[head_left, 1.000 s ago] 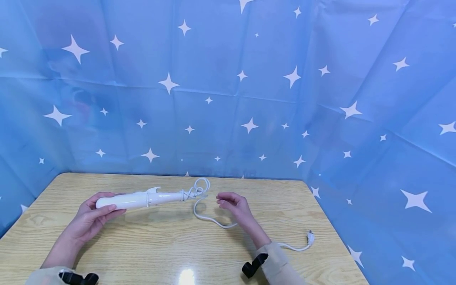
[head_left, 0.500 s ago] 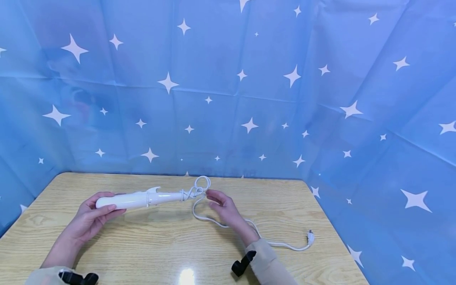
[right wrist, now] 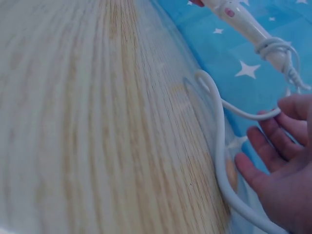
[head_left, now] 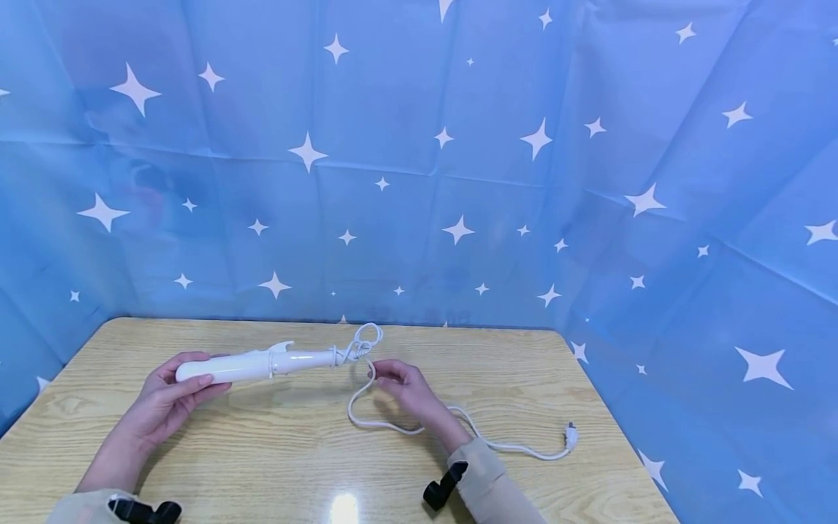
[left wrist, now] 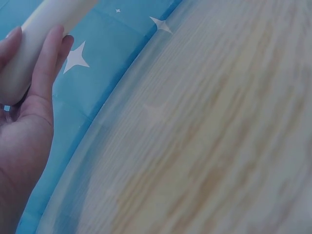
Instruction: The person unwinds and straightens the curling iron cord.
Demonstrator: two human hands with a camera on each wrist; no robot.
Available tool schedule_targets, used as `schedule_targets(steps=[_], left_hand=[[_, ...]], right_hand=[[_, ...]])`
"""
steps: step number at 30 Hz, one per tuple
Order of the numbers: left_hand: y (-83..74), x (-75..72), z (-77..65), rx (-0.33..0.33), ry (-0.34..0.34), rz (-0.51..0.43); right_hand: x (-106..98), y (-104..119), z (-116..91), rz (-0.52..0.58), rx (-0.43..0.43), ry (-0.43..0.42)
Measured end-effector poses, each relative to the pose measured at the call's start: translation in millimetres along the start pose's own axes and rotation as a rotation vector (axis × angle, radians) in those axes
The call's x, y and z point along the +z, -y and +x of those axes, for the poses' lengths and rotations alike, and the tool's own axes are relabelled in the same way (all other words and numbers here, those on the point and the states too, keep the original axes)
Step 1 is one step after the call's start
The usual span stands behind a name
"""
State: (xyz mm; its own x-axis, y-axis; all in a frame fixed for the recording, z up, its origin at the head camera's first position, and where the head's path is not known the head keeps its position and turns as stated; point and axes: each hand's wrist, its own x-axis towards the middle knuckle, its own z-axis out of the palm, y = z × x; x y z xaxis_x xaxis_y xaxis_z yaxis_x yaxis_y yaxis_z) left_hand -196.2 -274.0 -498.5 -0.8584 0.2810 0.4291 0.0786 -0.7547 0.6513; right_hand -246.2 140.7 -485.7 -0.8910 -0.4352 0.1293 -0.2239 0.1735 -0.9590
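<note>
A white curling iron (head_left: 242, 366) is held level above the table, its thick end to the left and its thin handle to the right. My left hand (head_left: 169, 400) grips the thick end between thumb and fingers; in the left wrist view, fingers (left wrist: 45, 63) lie along it. White power cord (head_left: 363, 422) is wound and looped around the handle's end, then runs down onto the table. Just below those loops, my right hand (head_left: 409, 393) pinches the cord between thumb and forefinger. The right wrist view shows the other fingers (right wrist: 265, 146) spread loosely.
A wooden table (head_left: 294, 458) spans the front, with a blue star-patterned curtain (head_left: 393, 182) behind and beside it. The cord's plug (head_left: 570, 437) lies on the table's right side. A black wrist mount (head_left: 447, 486) sits on the right sleeve.
My right hand has moved left to the cord, taken it between thumb and forefinger and drawn it slightly down. The left hand and curling iron have hardly moved.
</note>
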Motion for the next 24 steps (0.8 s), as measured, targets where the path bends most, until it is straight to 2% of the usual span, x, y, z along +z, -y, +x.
schedule_targets(steps=[3, 8, 14, 18, 24], left_hand=[[-0.8, 0.3, -1.0, -0.002, -0.018, 0.003], [-3.2, -0.7, -3.9, -0.002, -0.052, -0.013], [-5.1, -1.5, -6.5, 0.014, -0.059, -0.036], [-5.8, -1.3, -8.3, 0.032, -0.068, -0.047], [-9.3, -4.5, -12.6, 0.075, -0.068, -0.083]], right_hand=[[0, 0, -1, 0.038, 0.036, 0.013], [-2, -1, -2, 0.180, 0.078, 0.068], [-1, 1, -2, 0.310, 0.086, 0.100], [-1, 2, -2, 0.267, 0.080, 0.048], [-4, 0, -1, 0.136, 0.070, -0.117]])
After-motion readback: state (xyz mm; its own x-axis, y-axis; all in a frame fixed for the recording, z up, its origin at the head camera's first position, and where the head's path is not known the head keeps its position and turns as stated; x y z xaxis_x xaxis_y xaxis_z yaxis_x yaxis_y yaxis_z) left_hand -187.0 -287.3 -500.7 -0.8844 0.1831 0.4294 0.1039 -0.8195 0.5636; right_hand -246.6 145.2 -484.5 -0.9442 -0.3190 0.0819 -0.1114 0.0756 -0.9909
